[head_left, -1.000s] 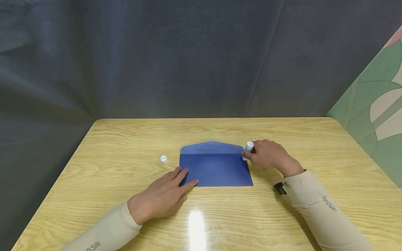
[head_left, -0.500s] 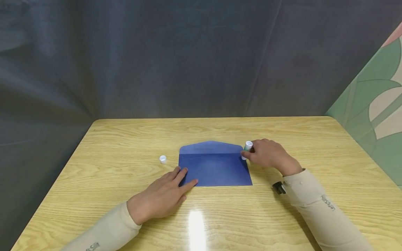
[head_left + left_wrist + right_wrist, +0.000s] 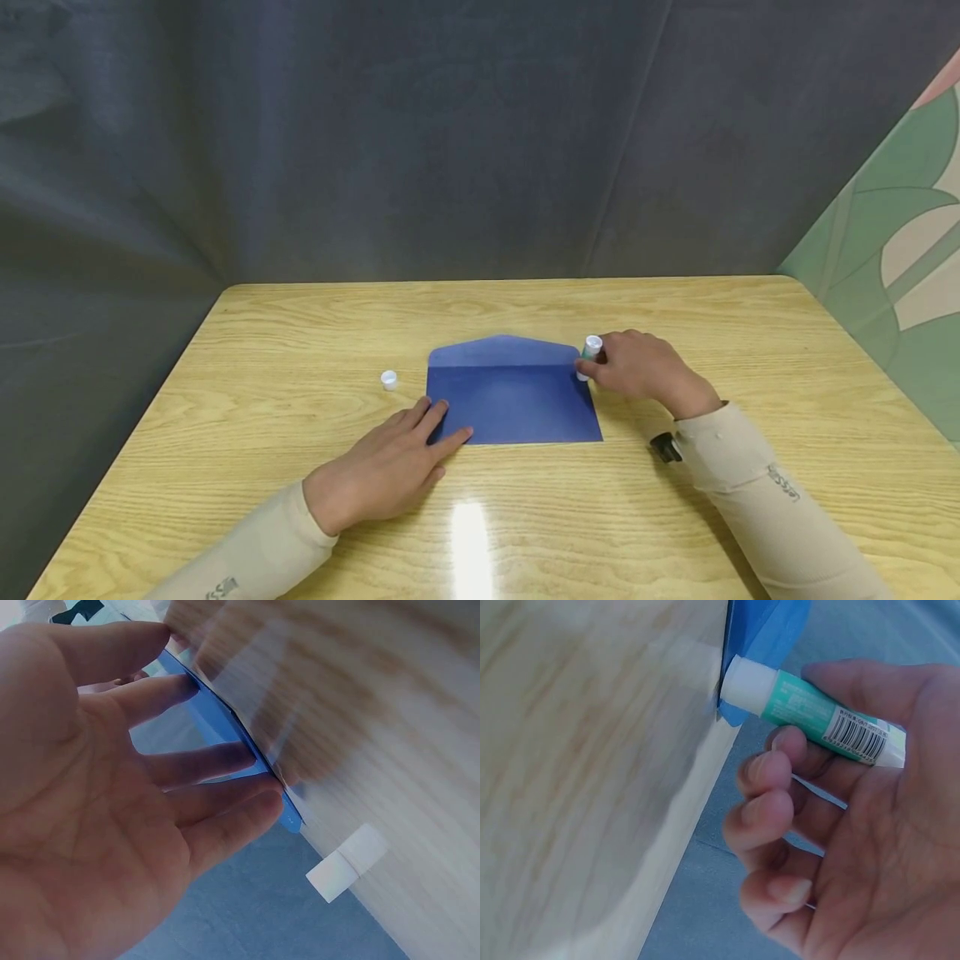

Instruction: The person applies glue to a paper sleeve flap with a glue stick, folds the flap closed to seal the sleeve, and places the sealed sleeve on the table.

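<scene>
A dark curtain (image 3: 450,150) hangs behind the wood-grain desk (image 3: 315,325), with a green patterned panel (image 3: 900,267) at the right. Two beige sleeves (image 3: 765,492) reach in from the near side. A blue envelope (image 3: 517,404) lies flat around the middle of the desk, its flap (image 3: 502,352) opened out toward the curtain. The left hand (image 3: 386,467) rests at the envelope's near left corner, fingers spread apart, some tips on the paper. The right hand (image 3: 641,371) pinches a white and green glue stick (image 3: 814,712) between thumb and fingers, its lower end at the envelope's right edge, by the flap fold. A small white cap (image 3: 389,381) sits on the desk, left of the envelope and apart from it.
</scene>
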`<move>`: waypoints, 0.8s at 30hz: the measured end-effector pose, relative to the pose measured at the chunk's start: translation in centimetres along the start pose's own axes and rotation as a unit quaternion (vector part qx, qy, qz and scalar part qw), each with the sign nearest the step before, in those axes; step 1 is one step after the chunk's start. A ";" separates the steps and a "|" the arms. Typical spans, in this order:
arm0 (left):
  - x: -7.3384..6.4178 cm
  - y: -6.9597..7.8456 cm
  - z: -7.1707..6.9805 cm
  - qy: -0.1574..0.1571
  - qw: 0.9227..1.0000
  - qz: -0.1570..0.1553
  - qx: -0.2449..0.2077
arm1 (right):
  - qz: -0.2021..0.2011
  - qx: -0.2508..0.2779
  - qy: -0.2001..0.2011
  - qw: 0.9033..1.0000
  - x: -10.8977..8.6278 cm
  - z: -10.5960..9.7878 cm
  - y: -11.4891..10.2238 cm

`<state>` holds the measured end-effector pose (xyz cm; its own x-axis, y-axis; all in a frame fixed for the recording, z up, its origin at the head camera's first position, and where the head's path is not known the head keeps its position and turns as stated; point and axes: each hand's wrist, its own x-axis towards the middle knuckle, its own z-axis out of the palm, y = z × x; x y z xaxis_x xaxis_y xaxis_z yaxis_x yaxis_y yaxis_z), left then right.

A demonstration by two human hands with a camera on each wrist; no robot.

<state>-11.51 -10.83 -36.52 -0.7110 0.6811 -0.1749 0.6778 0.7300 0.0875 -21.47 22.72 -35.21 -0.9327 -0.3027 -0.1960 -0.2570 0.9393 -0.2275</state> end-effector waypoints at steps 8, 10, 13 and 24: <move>0.0 -0.1 -0.1 -0.005 1.000 -0.006 -0.011 | -0.005 -0.016 0.006 1.000 0.1 0.1 -0.5; 0.0 -0.1 0.0 -0.005 1.000 -0.005 -0.012 | -0.006 -0.017 0.007 1.000 0.1 0.1 -0.5; 0.0 -0.2 0.0 -0.005 1.000 -0.004 -0.012 | -0.009 -0.018 0.012 1.000 0.0 0.2 -0.6; 0.1 0.0 -0.1 -0.004 1.000 -0.003 -0.010 | -0.034 -0.055 0.034 0.997 -0.4 0.1 -1.2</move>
<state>-11.60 -10.79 -36.48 -0.7130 0.6769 -0.1825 0.6700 0.7346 0.1071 -20.77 21.71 -34.93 -0.9260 -0.3588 -0.1174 -0.3438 0.9299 -0.1306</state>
